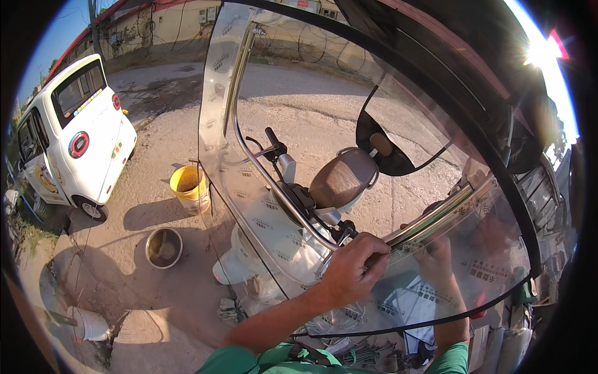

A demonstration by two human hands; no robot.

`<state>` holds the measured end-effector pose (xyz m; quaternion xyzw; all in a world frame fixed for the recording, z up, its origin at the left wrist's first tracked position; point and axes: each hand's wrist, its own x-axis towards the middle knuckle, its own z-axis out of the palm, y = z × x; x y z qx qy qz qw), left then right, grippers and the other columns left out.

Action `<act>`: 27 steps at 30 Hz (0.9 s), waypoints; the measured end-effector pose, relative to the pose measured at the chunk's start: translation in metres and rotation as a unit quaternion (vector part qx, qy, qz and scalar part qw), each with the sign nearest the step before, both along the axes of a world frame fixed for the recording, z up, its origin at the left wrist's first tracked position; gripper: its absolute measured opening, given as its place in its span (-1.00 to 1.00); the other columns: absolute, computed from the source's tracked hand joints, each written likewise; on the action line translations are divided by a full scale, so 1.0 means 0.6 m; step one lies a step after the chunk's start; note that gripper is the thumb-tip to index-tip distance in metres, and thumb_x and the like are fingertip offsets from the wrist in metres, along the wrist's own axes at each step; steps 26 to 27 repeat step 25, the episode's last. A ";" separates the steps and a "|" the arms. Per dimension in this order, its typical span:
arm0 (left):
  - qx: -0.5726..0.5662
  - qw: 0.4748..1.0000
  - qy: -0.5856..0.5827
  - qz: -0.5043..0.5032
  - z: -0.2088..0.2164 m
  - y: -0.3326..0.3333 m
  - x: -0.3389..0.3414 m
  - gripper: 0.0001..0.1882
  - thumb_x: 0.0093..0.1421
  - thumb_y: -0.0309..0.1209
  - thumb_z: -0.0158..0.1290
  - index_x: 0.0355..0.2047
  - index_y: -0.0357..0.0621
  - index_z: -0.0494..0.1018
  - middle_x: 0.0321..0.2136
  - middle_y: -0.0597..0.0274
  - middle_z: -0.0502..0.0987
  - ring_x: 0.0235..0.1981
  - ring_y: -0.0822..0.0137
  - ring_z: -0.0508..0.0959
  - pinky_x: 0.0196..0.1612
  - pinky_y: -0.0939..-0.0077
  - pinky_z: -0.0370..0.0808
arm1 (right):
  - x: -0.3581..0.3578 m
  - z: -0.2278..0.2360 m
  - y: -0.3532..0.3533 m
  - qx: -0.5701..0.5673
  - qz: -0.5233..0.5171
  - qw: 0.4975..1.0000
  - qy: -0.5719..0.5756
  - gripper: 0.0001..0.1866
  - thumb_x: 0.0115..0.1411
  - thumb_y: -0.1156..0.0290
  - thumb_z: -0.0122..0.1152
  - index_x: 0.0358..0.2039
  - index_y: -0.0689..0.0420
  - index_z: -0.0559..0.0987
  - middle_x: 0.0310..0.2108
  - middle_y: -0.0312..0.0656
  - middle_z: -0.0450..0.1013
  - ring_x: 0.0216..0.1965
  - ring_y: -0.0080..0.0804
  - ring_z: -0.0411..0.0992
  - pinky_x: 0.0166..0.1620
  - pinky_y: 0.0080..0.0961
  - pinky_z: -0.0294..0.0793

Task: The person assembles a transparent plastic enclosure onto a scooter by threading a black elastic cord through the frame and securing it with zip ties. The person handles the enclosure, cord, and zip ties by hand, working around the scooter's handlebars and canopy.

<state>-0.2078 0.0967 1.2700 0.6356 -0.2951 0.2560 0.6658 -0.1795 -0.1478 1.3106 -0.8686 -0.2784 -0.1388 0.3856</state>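
A large clear plastic windshield sheet [261,221] with black edging and printed marks stands in front of me, over an electric scooter. Bent metal tubing [265,177] runs along the sheet. My left hand [356,267] is closed at the lower bend of this tubing, fingers pinched; what they hold is too small to name. Seen through the plastic, my right hand [434,258] is on the sheet's far side, fingers curled up just below a straight metal rail [442,212]. Its fingertips are partly hidden. Beyond the sheet are the scooter's handlebar [274,149] and brown seat [342,177].
A yellow bucket [194,202] and a round metal basin [164,248] stand on the ground to the left. A white bucket [87,325] lies lower left. Further off is a small white vehicle [81,137]. A dark canopy [430,50] hangs upper right.
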 end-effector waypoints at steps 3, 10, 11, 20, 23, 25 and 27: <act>0.006 1.000 0.009 0.010 0.004 -0.013 -0.001 -0.81 0.17 -0.70 0.23 -0.22 -0.28 0.51 -0.29 0.13 0.60 -0.37 0.38 0.64 -0.30 0.53 0.58 | -0.003 0.005 -0.009 -0.035 0.010 0.999 -0.033 -0.72 0.28 0.57 0.29 0.01 0.27 0.65 -0.12 -0.19 0.64 -0.10 -0.46 0.58 -0.01 -0.42 0.56; -0.010 0.998 -0.004 0.054 -0.007 -0.038 -0.001 -0.79 0.19 -0.68 0.22 -0.19 -0.24 0.50 -0.31 0.14 0.59 -0.45 0.39 0.61 -0.37 0.52 0.55 | 0.002 0.025 0.010 0.014 0.030 0.999 -0.031 -0.78 0.22 0.44 0.25 -0.14 0.19 0.69 -0.35 -0.09 0.62 -0.30 -0.15 0.62 -0.19 -0.31 0.57; -0.018 0.998 0.001 0.052 -0.009 -0.041 0.000 -0.81 0.19 -0.68 0.23 -0.21 -0.24 0.51 -0.31 0.14 0.59 -0.46 0.42 0.60 -0.37 0.53 0.54 | 0.007 0.028 0.006 -0.003 0.042 0.998 -0.048 -0.79 0.23 0.45 0.24 -0.15 0.19 0.69 -0.36 -0.10 0.62 -0.31 -0.17 0.62 -0.20 -0.32 0.58; -0.015 0.998 0.021 0.052 -0.011 -0.046 -0.007 -0.82 0.23 -0.78 0.13 -0.18 -0.37 0.47 -0.23 0.12 0.54 -0.26 0.46 0.56 -0.18 0.59 0.59 | 0.023 0.075 0.008 -0.051 0.104 0.993 -0.028 -0.82 0.28 0.49 0.22 -0.15 0.17 0.69 -0.41 -0.09 0.63 -0.36 -0.20 0.64 -0.22 -0.33 0.61; -0.027 0.998 0.015 0.046 -0.011 -0.051 -0.007 -0.81 0.23 -0.78 0.13 -0.17 -0.37 0.47 -0.22 0.11 0.53 -0.24 0.45 0.56 -0.16 0.59 0.58 | 0.034 0.081 -0.007 -0.071 0.140 0.988 -0.014 -0.82 0.27 0.50 0.24 -0.14 0.16 0.70 -0.42 -0.09 0.64 -0.35 -0.23 0.65 -0.21 -0.35 0.61; -0.022 0.998 0.017 0.053 -0.012 -0.049 -0.008 -0.81 0.23 -0.77 0.14 -0.17 -0.37 0.48 -0.22 0.11 0.54 -0.23 0.43 0.57 -0.15 0.58 0.58 | 0.045 0.085 -0.007 -0.103 0.150 0.983 -0.015 -0.83 0.28 0.49 0.26 -0.14 0.16 0.70 -0.38 -0.07 0.66 -0.32 -0.24 0.67 -0.20 -0.35 0.63; -0.022 0.998 0.017 0.053 -0.012 -0.049 -0.008 -0.81 0.23 -0.77 0.14 -0.17 -0.37 0.48 -0.22 0.11 0.54 -0.23 0.43 0.57 -0.15 0.58 0.58 | 0.045 0.085 -0.007 -0.103 0.150 0.983 -0.015 -0.83 0.28 0.49 0.26 -0.14 0.16 0.70 -0.38 -0.07 0.66 -0.32 -0.24 0.67 -0.20 -0.35 0.63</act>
